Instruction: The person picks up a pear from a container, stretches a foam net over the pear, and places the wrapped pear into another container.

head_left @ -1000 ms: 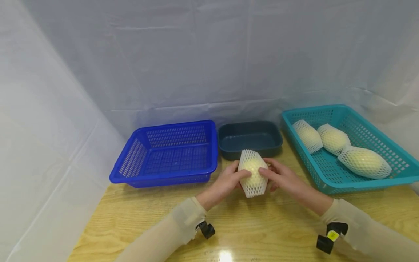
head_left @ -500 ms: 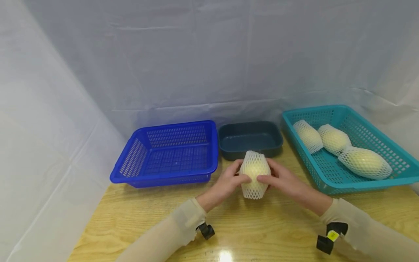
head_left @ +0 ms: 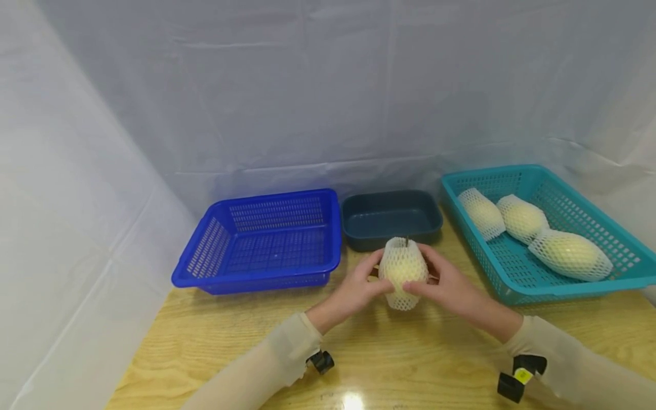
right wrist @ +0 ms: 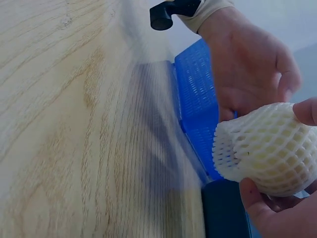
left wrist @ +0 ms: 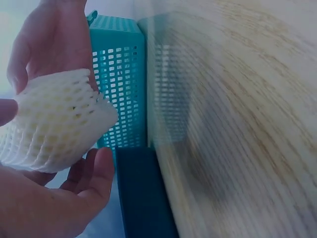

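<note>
A pale yellow pear [head_left: 403, 270] in a white foam net sleeve is held above the near side of the table, its dark stem poking out of the sleeve's top. My left hand [head_left: 355, 291] grips its left side, thumb on the near face and fingers round behind. From the right, my right hand [head_left: 453, 286] holds it the same way, the two thumbs close together. In the left wrist view the netted pear [left wrist: 54, 121] lies between both hands, fingers partly hidden. The right wrist view shows the open net end of the pear [right wrist: 272, 148] overhanging the fingertips.
Behind the hands stands a dark teal tray [head_left: 392, 219]. A blue plastic basket [head_left: 256, 280] is on the left. On the right, a turquoise basket [head_left: 564, 291] holds three netted fruits [head_left: 571, 254]. White sheeting [head_left: 328, 85] rises behind the wooden table [head_left: 400, 364].
Both hands have turned the netted pear, so its top now tips toward the viewer and the stem shows. It has shifted slightly right; thumbs and fingers have changed place on the net.
</note>
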### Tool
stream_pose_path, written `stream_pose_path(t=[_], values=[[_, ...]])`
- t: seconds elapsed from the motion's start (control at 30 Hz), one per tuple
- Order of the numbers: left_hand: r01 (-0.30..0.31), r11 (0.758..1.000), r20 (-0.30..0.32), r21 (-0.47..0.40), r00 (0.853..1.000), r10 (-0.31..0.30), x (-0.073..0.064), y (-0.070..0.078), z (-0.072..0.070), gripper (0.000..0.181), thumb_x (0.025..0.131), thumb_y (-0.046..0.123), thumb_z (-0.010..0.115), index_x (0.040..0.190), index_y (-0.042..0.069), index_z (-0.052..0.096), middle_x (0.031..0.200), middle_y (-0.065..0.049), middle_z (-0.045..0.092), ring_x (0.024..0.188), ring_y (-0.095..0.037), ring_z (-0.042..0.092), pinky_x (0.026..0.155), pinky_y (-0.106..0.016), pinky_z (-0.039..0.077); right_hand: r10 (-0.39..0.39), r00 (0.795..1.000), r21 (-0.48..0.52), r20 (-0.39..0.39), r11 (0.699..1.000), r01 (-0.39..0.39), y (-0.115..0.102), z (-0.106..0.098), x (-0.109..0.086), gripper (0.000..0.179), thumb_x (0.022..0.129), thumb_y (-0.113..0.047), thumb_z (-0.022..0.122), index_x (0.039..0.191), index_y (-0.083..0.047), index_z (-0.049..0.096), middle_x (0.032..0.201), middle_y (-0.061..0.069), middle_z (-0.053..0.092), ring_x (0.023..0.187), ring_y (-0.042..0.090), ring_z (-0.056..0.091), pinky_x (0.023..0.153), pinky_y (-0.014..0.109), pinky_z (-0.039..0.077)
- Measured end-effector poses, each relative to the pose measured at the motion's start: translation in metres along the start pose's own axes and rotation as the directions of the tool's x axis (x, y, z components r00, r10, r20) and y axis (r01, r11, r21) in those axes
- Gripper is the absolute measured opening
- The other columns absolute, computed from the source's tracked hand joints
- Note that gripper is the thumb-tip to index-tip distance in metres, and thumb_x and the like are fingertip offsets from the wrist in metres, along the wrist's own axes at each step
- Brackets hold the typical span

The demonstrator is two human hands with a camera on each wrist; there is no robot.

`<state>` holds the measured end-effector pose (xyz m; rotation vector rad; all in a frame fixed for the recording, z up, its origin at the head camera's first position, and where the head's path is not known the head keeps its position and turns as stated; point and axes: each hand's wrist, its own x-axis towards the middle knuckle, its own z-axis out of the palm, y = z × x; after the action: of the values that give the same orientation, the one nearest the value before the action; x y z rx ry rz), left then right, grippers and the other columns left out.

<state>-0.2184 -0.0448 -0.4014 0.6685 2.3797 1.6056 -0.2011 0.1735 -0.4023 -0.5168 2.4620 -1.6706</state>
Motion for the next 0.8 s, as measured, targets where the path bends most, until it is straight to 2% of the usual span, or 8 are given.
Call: stream_pose_path(t=[0.07,0.17,0.3,0.5,0.8], values=[[-0.007,1.0,0.008,0.02,1.0,0.007,-0.001,0.001,0.0,0.07,0.089,0.024,0.068,0.153,0.012,0.042,0.136,-0.01,0.054,0.114,-0.026,0.055,0.095,-0.037,0.049,-0.018,1.0,-0.017,-0.005,1.0,0.018,-0.001,0.0,-0.001,0.082,0.092,-0.025,0.075,0.157,-0.008,0.027,0.151,0.021,0.04,0.13,0.041,0.05,0.095,0.045,0.054],[-0.001,1.0,0.013,0.009,1.0,0.001,-0.003,0.004,0.001,0.069,0.092,0.032,0.071,0.152,0.017,0.042,0.136,-0.005,0.054,0.113,-0.024,0.056,0.091,-0.035,0.052,-0.034,0.999,-0.052,-0.014,0.998,0.033,-0.001,0.001,-0.003,0.082,0.091,-0.027,0.076,0.156,-0.01,0.03,0.148,0.018,0.043,0.124,0.037,0.053,0.092,0.042,0.054],[0.005,1.0,-0.011,-0.002,1.0,-0.005,-0.005,0.007,0.005,0.069,0.089,0.039,0.077,0.148,0.023,0.045,0.13,0.001,0.056,0.108,-0.02,0.058,0.081,-0.03,0.055,-0.077,0.997,-0.104,-0.021,0.992,0.075,-0.001,0.003,-0.004,0.079,0.09,-0.028,0.077,0.154,-0.011,0.033,0.144,0.015,0.048,0.12,0.032,0.055,0.091,0.041,0.054],[-0.016,1.0,-0.035,0.015,0.999,0.017,-0.007,0.009,0.009,0.07,0.086,0.042,0.079,0.145,0.028,0.044,0.128,0.002,0.057,0.103,-0.015,0.061,0.079,-0.029,0.056,-0.147,0.989,-0.142,-0.016,0.979,0.143,-0.001,0.004,-0.007,0.078,0.09,-0.024,0.077,0.154,-0.009,0.035,0.14,0.014,0.051,0.12,0.029,0.054,0.092,0.031,0.053],[-0.009,0.996,-0.079,0.085,0.997,0.016,-0.008,0.012,0.012,0.07,0.082,0.039,0.082,0.14,0.027,0.045,0.123,0.002,0.06,0.1,-0.013,0.061,0.083,-0.028,0.054,-0.214,0.977,-0.218,-0.024,0.955,0.204,0.0,0.006,-0.008,0.076,0.089,-0.021,0.078,0.152,-0.012,0.038,0.146,0.01,0.049,0.125,0.026,0.052,0.097,0.041,0.052]])
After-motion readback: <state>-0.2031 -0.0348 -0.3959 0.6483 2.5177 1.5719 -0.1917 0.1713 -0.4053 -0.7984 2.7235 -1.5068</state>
